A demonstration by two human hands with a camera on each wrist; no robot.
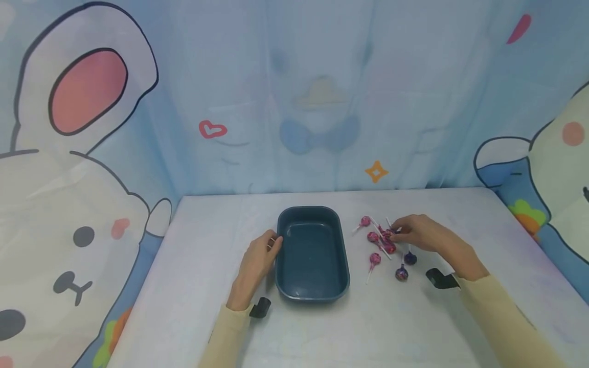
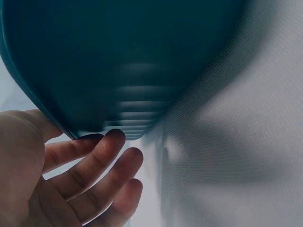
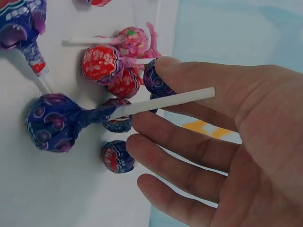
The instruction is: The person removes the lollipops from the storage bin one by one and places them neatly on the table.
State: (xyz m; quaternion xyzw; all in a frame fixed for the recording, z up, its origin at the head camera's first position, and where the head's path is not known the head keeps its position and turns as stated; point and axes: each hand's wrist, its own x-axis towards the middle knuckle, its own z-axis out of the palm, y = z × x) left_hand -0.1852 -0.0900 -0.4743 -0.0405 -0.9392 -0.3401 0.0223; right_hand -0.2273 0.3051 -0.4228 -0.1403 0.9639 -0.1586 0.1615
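Note:
A dark teal plastic tray [image 1: 313,263] stands on the table left of the lollipops. My left hand [image 1: 257,256] holds its left rim, the thumb over the edge and the fingers along the outer wall [image 2: 156,52]. My right hand [image 1: 421,232] is over the far right of a loose pile of wrapped lollipops [image 1: 388,247]. In the right wrist view its thumb and index finger pinch a blue-purple lollipop [image 3: 155,81], partly hidden by the thumb. The other fingers are spread. Nearer that camera lies another purple lollipop [image 3: 54,123], its white stick crossing in front of the hand.
A pink lollipop [image 1: 375,258] lies apart between tray and pile. Two dark lollipops, one nearer the front [image 1: 402,274], lie below my right hand. The white-covered table [image 1: 207,230] meets a printed blue curtain [image 1: 317,168] at its back edge.

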